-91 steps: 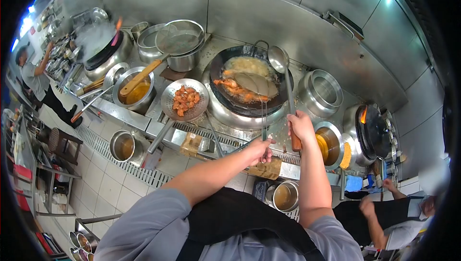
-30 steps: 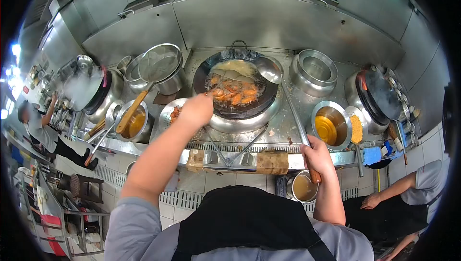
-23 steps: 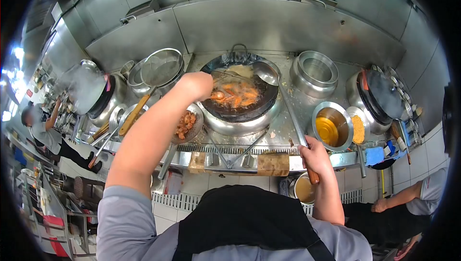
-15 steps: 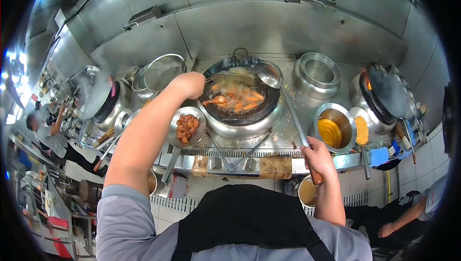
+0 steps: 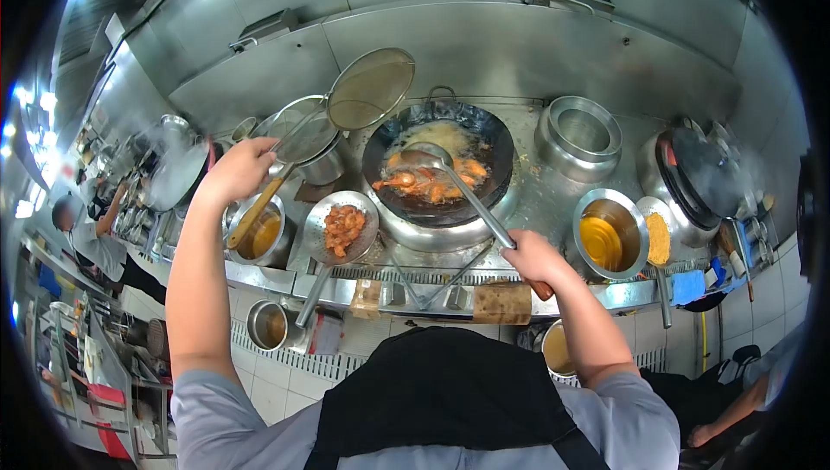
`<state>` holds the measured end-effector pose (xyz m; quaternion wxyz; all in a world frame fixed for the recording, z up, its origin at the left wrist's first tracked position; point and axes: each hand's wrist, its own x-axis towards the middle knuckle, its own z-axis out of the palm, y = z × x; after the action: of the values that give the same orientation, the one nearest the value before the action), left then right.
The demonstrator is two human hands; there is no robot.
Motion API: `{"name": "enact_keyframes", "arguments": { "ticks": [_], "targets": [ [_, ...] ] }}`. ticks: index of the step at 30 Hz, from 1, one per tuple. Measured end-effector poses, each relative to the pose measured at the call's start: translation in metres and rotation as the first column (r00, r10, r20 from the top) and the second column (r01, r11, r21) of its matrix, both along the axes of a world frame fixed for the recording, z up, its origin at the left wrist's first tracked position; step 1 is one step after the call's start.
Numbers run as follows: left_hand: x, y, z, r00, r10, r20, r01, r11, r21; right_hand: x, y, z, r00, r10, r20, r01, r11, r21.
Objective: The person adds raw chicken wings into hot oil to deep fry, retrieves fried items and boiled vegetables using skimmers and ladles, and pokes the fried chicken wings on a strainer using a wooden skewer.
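Right hand (image 5: 529,255), wrapped round ladle (image 5: 477,202), now swung leftward over wok (image 5: 494,143); orange pieces (image 5: 415,183), lying in oil (image 5: 447,135) there, not yet lifted out; left hand (image 5: 235,172), closed on mesh strainer (image 5: 373,89), raised to far left.

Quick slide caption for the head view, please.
The person's left grip holds a mesh strainer aloft; the right grip holds a ladle over food in a wok.
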<state>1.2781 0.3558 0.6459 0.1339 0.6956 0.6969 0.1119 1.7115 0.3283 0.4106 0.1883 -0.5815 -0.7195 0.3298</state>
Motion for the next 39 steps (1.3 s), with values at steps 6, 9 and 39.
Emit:
{"name": "enact_keyframes", "arguments": {
  "ticks": [6, 9, 39],
  "targets": [
    [-0.032, -0.060, -0.041, 0.955, 0.126, 0.269, -0.135, 0.991, 0.016, -0.025, 0.025, -0.001, 0.999, 0.004, -0.043, -0.016, 0.964, -0.265],
    [-0.042, -0.090, -0.061, 0.906, 0.162, 0.392, -0.160, 0.986, -0.037, -0.021, 0.023, 0.005, 0.825, -0.229, -0.517, -0.090, 0.849, -0.521],
    [0.024, -0.050, -0.191, 0.827, 0.081, 0.557, -0.191, 0.971, 0.143, -0.096, 0.013, -0.006, 0.160, -0.664, -0.731, -0.492, 0.588, -0.642]
  ]
}}
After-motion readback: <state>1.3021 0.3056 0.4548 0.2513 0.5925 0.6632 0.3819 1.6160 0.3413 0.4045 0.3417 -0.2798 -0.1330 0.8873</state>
